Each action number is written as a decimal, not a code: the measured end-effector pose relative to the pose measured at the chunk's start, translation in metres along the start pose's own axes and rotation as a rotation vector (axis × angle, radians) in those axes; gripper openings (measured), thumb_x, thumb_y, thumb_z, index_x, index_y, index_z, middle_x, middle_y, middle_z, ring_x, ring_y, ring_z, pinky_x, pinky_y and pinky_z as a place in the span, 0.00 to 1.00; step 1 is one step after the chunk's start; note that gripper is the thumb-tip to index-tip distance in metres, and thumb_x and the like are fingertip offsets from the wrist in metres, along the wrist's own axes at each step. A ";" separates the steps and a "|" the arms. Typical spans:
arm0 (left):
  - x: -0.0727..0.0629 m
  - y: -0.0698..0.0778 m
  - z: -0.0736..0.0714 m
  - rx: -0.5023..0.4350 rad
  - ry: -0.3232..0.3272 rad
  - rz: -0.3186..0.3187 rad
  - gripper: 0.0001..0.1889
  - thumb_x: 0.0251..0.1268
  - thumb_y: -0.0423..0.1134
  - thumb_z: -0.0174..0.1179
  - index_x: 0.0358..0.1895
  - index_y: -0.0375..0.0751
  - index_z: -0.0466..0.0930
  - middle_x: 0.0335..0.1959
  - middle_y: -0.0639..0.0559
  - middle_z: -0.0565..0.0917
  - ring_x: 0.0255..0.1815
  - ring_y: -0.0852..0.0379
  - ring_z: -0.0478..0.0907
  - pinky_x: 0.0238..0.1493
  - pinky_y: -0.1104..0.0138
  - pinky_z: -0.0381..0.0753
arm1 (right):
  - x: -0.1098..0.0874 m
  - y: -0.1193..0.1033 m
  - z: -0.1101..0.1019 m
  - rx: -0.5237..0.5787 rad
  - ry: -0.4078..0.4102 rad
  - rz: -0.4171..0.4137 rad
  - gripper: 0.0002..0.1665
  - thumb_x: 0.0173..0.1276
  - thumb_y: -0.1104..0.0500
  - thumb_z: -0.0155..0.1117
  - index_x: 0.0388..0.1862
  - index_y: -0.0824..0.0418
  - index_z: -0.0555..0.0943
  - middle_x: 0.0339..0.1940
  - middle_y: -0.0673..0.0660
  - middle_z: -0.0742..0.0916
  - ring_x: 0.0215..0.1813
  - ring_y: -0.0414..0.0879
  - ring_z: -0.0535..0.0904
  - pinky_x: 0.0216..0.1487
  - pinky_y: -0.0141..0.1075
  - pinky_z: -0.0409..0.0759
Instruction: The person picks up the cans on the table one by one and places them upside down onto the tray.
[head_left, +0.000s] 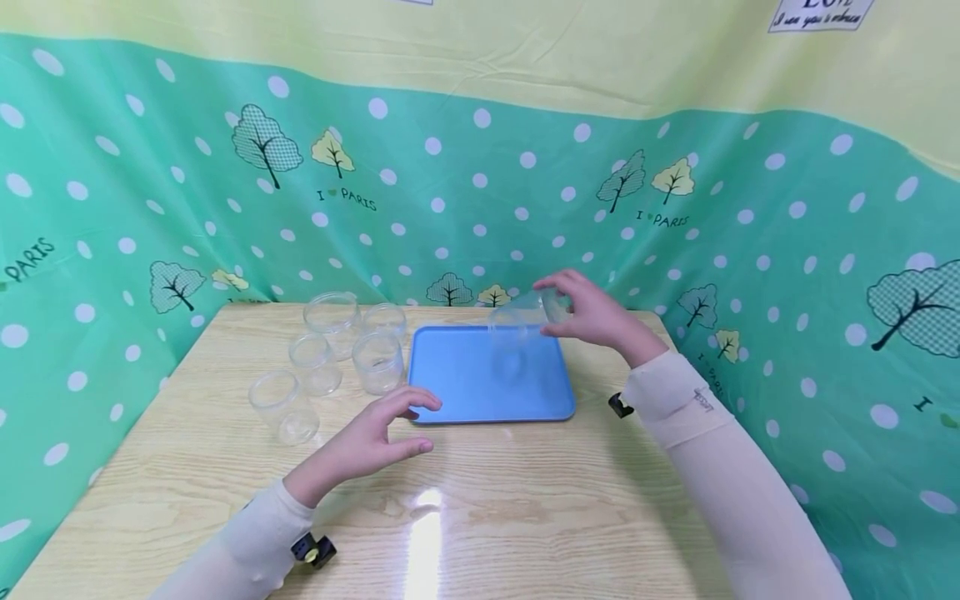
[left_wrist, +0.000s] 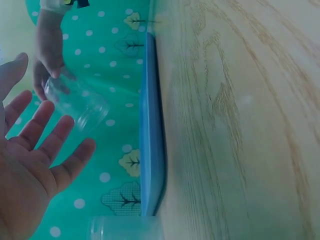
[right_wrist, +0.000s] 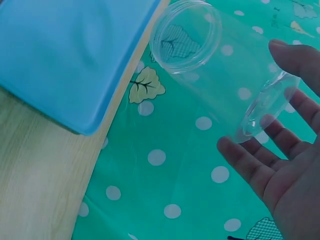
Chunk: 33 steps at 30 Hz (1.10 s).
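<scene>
My right hand (head_left: 588, 312) holds a clear plastic jar (head_left: 525, 312) by its base end, thumb on one side and fingers on the other. The jar is tipped on its side over the right part of a blue tray (head_left: 465, 392). Its open, ridged mouth points left, away from the palm, as the right wrist view shows of the jar (right_wrist: 215, 65). My left hand (head_left: 367, 437) hovers at the tray's front left corner, its fingers spread and slightly bent, with nothing in them.
Several clear jars (head_left: 378, 362) stand on the wooden table (head_left: 510, 517) left of the tray, the nearest jar (head_left: 285, 408) close to my left hand. A green polka-dot cloth (head_left: 480, 208) hangs behind and along both sides of the table.
</scene>
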<state>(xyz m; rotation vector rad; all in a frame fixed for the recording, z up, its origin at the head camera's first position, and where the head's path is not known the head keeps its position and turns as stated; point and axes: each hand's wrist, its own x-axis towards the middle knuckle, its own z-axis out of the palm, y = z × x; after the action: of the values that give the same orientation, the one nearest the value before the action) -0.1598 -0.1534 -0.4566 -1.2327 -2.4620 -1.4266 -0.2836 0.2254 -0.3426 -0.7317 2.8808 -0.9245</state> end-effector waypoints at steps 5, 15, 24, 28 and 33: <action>0.000 -0.001 0.001 -0.002 -0.004 0.001 0.25 0.65 0.40 0.71 0.64 0.56 0.76 0.61 0.59 0.79 0.63 0.58 0.76 0.58 0.62 0.84 | 0.010 0.002 -0.002 -0.052 -0.017 0.042 0.40 0.60 0.52 0.80 0.70 0.44 0.74 0.71 0.52 0.71 0.70 0.58 0.70 0.58 0.54 0.82; 0.000 -0.001 0.005 0.037 0.006 0.007 0.25 0.62 0.36 0.73 0.62 0.49 0.77 0.59 0.54 0.80 0.61 0.54 0.77 0.56 0.62 0.85 | 0.025 0.004 0.001 -0.153 -0.051 0.095 0.41 0.59 0.50 0.81 0.70 0.43 0.75 0.76 0.54 0.69 0.73 0.56 0.69 0.68 0.58 0.76; 0.000 -0.001 0.007 0.046 0.002 0.004 0.26 0.61 0.35 0.74 0.62 0.47 0.77 0.59 0.51 0.81 0.61 0.53 0.78 0.57 0.60 0.85 | 0.036 0.005 0.005 -0.212 -0.095 0.097 0.40 0.58 0.54 0.80 0.70 0.45 0.75 0.75 0.56 0.70 0.75 0.57 0.67 0.70 0.59 0.75; 0.000 0.000 0.005 0.042 -0.013 0.021 0.25 0.64 0.39 0.72 0.63 0.51 0.77 0.60 0.55 0.80 0.62 0.54 0.77 0.57 0.60 0.85 | 0.041 0.009 0.011 -0.256 -0.119 0.095 0.41 0.57 0.52 0.80 0.70 0.45 0.75 0.75 0.56 0.71 0.75 0.58 0.68 0.71 0.59 0.74; -0.001 -0.001 0.005 0.034 -0.034 0.012 0.24 0.65 0.42 0.71 0.63 0.54 0.76 0.61 0.58 0.79 0.63 0.57 0.76 0.58 0.64 0.84 | 0.042 0.013 0.017 -0.284 -0.146 0.098 0.42 0.57 0.52 0.80 0.71 0.45 0.75 0.75 0.57 0.71 0.74 0.59 0.68 0.71 0.60 0.73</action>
<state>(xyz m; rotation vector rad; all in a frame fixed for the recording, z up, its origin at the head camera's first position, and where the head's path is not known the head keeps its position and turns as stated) -0.1586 -0.1502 -0.4607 -1.2728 -2.4855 -1.3660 -0.3240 0.2072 -0.3590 -0.6362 2.9158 -0.4357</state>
